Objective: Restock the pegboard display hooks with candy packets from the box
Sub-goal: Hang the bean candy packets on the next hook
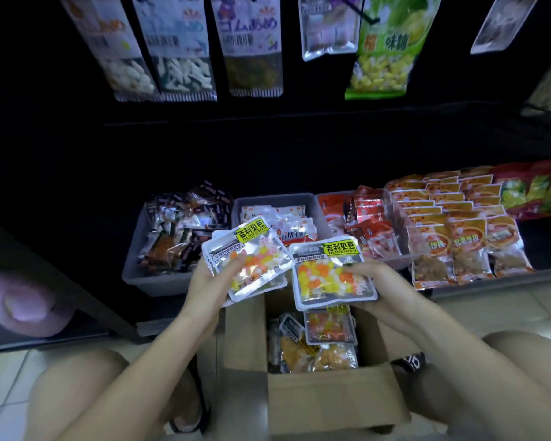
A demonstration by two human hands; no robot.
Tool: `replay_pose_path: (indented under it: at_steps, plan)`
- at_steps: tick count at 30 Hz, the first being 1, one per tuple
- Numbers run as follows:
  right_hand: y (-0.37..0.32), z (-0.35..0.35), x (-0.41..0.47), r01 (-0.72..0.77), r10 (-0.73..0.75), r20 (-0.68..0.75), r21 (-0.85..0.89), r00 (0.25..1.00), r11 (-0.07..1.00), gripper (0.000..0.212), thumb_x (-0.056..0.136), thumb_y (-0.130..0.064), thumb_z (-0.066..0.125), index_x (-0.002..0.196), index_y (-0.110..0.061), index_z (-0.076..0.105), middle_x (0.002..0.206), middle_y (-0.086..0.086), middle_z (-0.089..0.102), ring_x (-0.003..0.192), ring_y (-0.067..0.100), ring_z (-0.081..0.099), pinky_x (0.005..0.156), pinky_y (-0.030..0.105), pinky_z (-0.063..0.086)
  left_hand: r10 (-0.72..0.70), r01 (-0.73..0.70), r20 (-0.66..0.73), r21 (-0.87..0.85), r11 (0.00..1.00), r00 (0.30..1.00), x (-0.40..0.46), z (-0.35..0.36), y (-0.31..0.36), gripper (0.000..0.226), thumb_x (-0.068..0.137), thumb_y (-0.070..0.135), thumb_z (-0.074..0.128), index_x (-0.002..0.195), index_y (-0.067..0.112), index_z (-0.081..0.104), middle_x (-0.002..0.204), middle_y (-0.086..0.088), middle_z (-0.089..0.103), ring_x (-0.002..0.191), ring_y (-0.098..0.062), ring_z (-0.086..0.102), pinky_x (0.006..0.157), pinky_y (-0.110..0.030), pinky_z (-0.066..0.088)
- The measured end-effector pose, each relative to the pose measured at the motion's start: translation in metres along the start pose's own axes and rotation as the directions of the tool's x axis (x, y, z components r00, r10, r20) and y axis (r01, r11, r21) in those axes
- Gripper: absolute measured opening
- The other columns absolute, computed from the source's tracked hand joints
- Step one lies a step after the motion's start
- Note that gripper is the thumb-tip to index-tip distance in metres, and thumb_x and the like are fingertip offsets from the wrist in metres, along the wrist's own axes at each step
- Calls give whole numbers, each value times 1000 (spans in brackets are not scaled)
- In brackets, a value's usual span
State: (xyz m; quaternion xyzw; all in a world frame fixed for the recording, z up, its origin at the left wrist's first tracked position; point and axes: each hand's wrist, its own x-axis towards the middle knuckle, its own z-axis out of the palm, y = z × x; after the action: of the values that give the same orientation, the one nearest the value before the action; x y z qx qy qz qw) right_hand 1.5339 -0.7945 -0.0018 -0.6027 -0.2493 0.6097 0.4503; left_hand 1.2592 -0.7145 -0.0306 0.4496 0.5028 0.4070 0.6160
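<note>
From the head view, the left hand (pixel 215 268) has its grip closed on a small stack of silver plastic candy packets with yellow labels and orange, yellow and white sweets (pixel 252 259), fingers curled over the clear window, thumb hidden beneath; the right hand (pixel 374 275) pinches one more packet of the same kind (pixel 330 275) by its right edge, fingertips on the front; both are held just above the open brown cardboard box (pixel 325 399) on the tiled floor, where another such packet (pixel 330 326) lies among orange-filled bags; beyond, grey plastic bins (pixel 134 265) hold mixed snacks on a low shelf; long candy bags (pixel 252 43) hang from the dark pegboard above.
</note>
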Motion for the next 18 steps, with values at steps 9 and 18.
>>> replay_pose_path:
  at_steps: [9, 18]
  plan:
    - [-103, 33, -29, 314, -311, -59, 69, 949, 947, 21, 104, -11, 51, 116, -9, 68, 106, 9, 79, 89, 24, 77, 76, 40, 60, 236, -234, -35, 69, 970, 971, -12, -23, 100, 26, 101, 18, 68, 125, 26, 68, 117, -2, 79, 108, -26, 76, 92, -47, 61]
    - [-155, 126, -36, 487, -503, 17, -282, 864, 827, 15, 100, -15, 63, 104, -10, 76, 104, 2, 79, 106, 27, 72, 104, 47, 51, 369, -369, 10, 87, 925, 929, -26, -1, 166, 22, 107, 37, 58, 126, 33, 67, 121, 7, 77, 113, -15, 73, 104, -50, 55]
